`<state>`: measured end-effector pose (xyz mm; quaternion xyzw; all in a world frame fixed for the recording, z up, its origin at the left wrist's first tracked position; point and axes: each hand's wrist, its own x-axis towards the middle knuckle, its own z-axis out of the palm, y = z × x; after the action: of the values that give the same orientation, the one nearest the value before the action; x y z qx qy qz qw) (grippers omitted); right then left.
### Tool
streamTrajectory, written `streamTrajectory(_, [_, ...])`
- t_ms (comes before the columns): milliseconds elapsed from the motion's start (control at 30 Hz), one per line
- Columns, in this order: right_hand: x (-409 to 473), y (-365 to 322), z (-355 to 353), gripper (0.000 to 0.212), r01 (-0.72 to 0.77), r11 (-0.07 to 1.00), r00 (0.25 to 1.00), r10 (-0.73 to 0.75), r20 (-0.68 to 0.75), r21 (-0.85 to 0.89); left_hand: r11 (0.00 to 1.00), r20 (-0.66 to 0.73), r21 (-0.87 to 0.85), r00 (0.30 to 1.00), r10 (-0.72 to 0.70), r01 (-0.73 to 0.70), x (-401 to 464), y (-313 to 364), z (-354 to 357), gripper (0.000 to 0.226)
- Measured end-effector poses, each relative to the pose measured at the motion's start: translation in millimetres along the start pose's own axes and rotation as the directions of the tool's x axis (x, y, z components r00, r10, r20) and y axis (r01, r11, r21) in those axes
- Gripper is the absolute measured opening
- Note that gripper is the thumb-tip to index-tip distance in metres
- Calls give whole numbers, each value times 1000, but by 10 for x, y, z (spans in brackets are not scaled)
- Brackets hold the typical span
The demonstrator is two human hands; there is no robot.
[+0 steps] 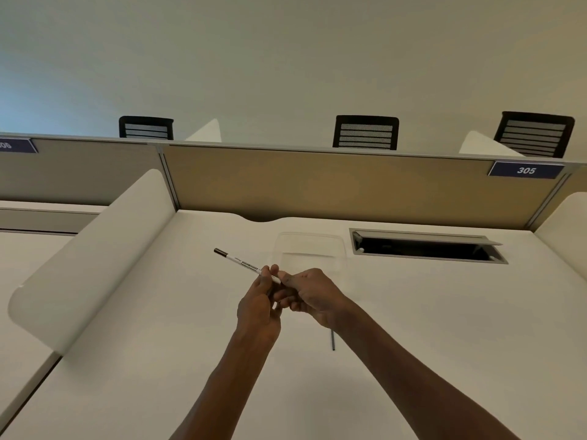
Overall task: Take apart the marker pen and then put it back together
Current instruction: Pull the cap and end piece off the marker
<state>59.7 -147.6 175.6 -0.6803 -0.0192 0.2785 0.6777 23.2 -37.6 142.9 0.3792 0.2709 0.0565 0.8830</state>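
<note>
Bare desk surface (444,328) lies open right of both hands. Obstacles: thin dark rod (333,339) lying under right wrist, clear tray (309,252) just beyond the hands, open cable hatch (425,246) far right, curved divider (95,258) along left.

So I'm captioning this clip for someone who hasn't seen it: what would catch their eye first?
First, the two hands meeting mid-frame above the white desk: the left hand and right hand both grip a white marker pen whose dark end points up and left. Next, a thin dark rod lies on the desk under the right wrist. Farther back, an open cable hatch and the sign 305.
</note>
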Motion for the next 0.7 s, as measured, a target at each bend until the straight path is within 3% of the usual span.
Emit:
streamTrajectory(67, [18,36,15,32,9,1000,999,-9,-39,-5,1000,1,-13,1000,-10,10,-9,-19,0,21])
streamTrajectory(167, [37,92,43,25,129,980,978,-152,-147,-150,997,-27,-63,999,-35,33,-26,-43,25,17])
streamTrajectory(267, [43,144,80,18,234,911,926,-315,-209,-338,993,-60,-108,996,-60,53,-30,-57,48,15])
streamTrajectory(433, [39,212,96,8,344,791,837,-503,-217,-506,979,-58,-175,991,-119,108,-4,-86,33,16])
streamTrajectory(700, [13,194,17,13,354,740,852,-507,-129,-573,951,-59,-246,977,-207,186,-29,-119,14,20])
